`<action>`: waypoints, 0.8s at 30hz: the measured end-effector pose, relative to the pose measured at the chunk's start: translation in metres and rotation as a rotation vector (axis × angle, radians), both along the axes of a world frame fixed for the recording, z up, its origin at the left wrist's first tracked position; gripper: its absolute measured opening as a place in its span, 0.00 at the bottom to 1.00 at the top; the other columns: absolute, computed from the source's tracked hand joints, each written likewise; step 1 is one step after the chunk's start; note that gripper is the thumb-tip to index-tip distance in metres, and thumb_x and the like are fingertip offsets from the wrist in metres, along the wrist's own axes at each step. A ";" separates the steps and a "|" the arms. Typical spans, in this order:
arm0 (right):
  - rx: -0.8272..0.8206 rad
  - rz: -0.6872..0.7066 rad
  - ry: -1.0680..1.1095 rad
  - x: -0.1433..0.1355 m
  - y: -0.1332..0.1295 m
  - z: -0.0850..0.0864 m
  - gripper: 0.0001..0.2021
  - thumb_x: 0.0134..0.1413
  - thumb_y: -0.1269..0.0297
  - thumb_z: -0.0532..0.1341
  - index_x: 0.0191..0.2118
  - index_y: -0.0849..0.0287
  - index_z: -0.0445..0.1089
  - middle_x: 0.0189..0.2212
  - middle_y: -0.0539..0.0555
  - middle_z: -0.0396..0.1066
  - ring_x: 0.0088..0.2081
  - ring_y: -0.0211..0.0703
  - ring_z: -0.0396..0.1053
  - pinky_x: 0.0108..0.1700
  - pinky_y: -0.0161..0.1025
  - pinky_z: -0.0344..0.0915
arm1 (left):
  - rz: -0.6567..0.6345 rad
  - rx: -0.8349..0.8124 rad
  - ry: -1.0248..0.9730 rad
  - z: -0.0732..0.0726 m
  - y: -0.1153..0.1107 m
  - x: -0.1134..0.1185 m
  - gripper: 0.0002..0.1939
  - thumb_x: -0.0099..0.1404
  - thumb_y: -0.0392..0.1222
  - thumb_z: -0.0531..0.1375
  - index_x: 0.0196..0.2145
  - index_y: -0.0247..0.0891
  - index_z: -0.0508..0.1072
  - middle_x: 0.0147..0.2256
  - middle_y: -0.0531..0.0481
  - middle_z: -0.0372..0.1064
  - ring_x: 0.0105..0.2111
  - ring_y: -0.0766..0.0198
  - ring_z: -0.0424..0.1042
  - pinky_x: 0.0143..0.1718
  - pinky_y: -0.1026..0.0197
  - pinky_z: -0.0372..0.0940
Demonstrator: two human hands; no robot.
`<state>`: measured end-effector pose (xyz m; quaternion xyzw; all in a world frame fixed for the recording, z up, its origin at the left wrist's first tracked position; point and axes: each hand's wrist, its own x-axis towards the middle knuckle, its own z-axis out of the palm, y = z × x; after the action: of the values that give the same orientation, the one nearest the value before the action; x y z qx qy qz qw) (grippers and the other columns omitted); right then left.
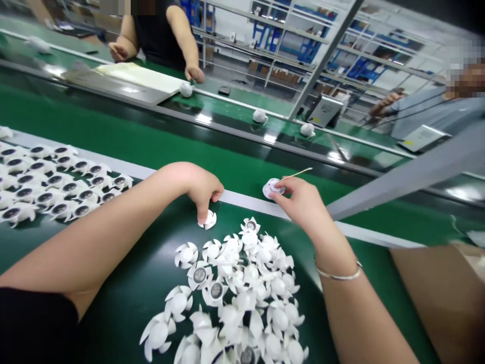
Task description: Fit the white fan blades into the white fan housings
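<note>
My left hand (204, 189) reaches over the green work surface, its fingers curled and its thumb down on a small white fan impeller (209, 219). Between the thumb and fingers of my right hand (301, 199) is a round white plastic part (270, 188), with a thin pale wire (299, 173) sticking out to the right. It is above the near edge of the green conveyor belt. A loose heap of white fan impellers (242, 298) lies below and between my hands. A few show dark round hubs, while most have the smooth white side up.
Rows of impellers (49, 182), hubs up, cover the left side. A cardboard box (435, 298) stands at right, below a slanting grey post (409, 167). Across the belt, a person's hand (194, 74) touches a white round unit (186, 89); another person is at far right.
</note>
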<state>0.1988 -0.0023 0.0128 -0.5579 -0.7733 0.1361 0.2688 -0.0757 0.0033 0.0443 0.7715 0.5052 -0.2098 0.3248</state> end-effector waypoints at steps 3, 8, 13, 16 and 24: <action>-0.002 -0.095 -0.033 0.025 -0.010 0.024 0.16 0.48 0.57 0.69 0.42 0.58 0.77 0.53 0.63 0.69 0.38 0.50 0.73 0.43 0.49 0.70 | -0.054 0.008 -0.019 -0.004 -0.001 0.011 0.27 0.41 0.48 0.71 0.40 0.43 0.74 0.36 0.51 0.74 0.30 0.60 0.69 0.29 0.63 0.56; 0.036 -0.205 -0.030 0.077 -0.066 0.051 0.11 0.57 0.55 0.63 0.40 0.54 0.77 0.32 0.54 0.74 0.29 0.44 0.70 0.31 0.41 0.66 | -0.235 -0.017 -0.234 -0.012 0.007 0.012 0.15 0.50 0.41 0.65 0.39 0.44 0.77 0.39 0.53 0.74 0.37 0.61 0.71 0.36 0.65 0.59; 0.060 -0.110 -0.231 0.121 -0.110 -0.007 0.07 0.59 0.63 0.59 0.36 0.56 0.74 0.31 0.53 0.72 0.28 0.41 0.67 0.31 0.39 0.65 | -0.226 -0.054 -0.456 -0.023 0.015 0.011 0.14 0.49 0.39 0.64 0.37 0.40 0.75 0.40 0.52 0.73 0.36 0.63 0.70 0.36 0.67 0.60; -0.001 -0.072 -0.249 0.130 -0.121 -0.032 0.09 0.62 0.63 0.57 0.36 0.57 0.73 0.35 0.55 0.72 0.31 0.42 0.69 0.31 0.39 0.67 | -0.192 -0.022 -0.593 -0.034 0.017 0.015 0.11 0.51 0.39 0.63 0.35 0.40 0.73 0.38 0.53 0.73 0.34 0.65 0.69 0.35 0.67 0.60; 0.028 0.054 -0.541 0.117 -0.113 -0.028 0.11 0.63 0.67 0.55 0.36 0.57 0.75 0.36 0.53 0.73 0.35 0.43 0.72 0.32 0.38 0.63 | -0.126 0.465 -0.892 -0.059 0.009 0.044 0.05 0.55 0.35 0.60 0.26 0.38 0.65 0.40 0.49 0.71 0.39 0.64 0.69 0.38 0.65 0.62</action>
<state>0.3161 -0.1155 -0.0154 -0.5493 -0.8334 -0.0213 0.0566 -0.0318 0.0122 -0.0148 0.8670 0.3031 0.2387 0.3153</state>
